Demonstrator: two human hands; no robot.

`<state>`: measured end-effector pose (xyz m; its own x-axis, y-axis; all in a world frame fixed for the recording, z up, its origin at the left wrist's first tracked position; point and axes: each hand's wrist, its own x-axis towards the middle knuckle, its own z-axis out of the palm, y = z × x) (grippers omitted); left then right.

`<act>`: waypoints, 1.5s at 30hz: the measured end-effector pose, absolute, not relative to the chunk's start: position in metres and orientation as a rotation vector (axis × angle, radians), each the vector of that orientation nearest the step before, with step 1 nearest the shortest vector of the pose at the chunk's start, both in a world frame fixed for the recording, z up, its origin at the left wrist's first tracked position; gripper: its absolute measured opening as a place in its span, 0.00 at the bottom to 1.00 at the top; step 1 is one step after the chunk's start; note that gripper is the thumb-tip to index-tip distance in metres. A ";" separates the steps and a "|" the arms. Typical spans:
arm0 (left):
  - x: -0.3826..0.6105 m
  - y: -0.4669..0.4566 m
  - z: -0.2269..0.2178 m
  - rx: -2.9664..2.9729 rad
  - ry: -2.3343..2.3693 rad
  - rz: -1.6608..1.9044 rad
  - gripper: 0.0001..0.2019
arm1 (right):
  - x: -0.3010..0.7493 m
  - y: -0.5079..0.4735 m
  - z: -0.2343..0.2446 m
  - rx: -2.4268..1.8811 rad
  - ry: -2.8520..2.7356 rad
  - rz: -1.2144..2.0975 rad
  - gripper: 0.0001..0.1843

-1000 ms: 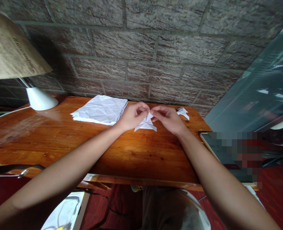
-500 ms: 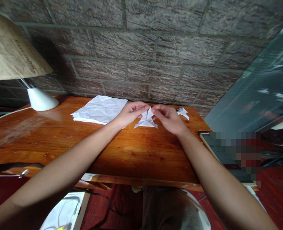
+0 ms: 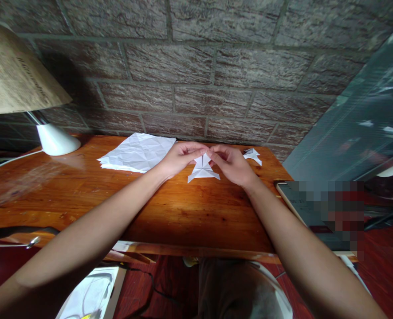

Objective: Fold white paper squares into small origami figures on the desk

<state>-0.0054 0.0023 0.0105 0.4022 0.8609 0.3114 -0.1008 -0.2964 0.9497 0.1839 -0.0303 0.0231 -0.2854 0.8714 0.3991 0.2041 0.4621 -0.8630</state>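
Between my hands is a white folded paper figure [image 3: 203, 172], its two lower corners flaring outward toward me. My left hand [image 3: 185, 158] pinches its upper left part between thumb and fingers. At the upper right, my right hand [image 3: 230, 163] pinches the same paper. Both sets of fingertips nearly meet at the top and hide that end. A stack of creased white paper sheets [image 3: 138, 153] lies just left of my left hand. Beyond my right hand rests a second small folded paper piece [image 3: 253, 155].
A lamp with a white base [image 3: 57, 139] and printed shade [image 3: 20, 73] stands at the left. A tablet-like device [image 3: 303, 208], partly blurred out, sits at the table's right edge. A brick wall [image 3: 190, 102] rises behind the wooden table [image 3: 190, 221].
My fingertips have drawn closer together over the top of the folded paper, covering more of it. The paper's lower edge sits slightly nearer to me.
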 end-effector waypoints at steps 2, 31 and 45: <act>-0.004 0.002 0.012 1.589 0.695 1.121 0.17 | 0.183 -0.030 0.023 -0.923 -1.745 0.890 0.25; 0.000 -0.001 0.012 1.732 0.745 1.284 0.23 | 0.179 -0.028 0.015 -0.909 -1.337 1.268 0.25; 0.001 -0.002 0.012 1.702 0.734 1.274 0.23 | 0.176 -0.028 0.015 -0.927 -1.280 1.257 0.21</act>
<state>0.0011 -0.0015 0.0115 0.3045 0.8428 0.4438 -0.0392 -0.4544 0.8899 0.1762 -0.0283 0.0146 -0.1316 0.9780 0.1617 -0.1434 0.1426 -0.9793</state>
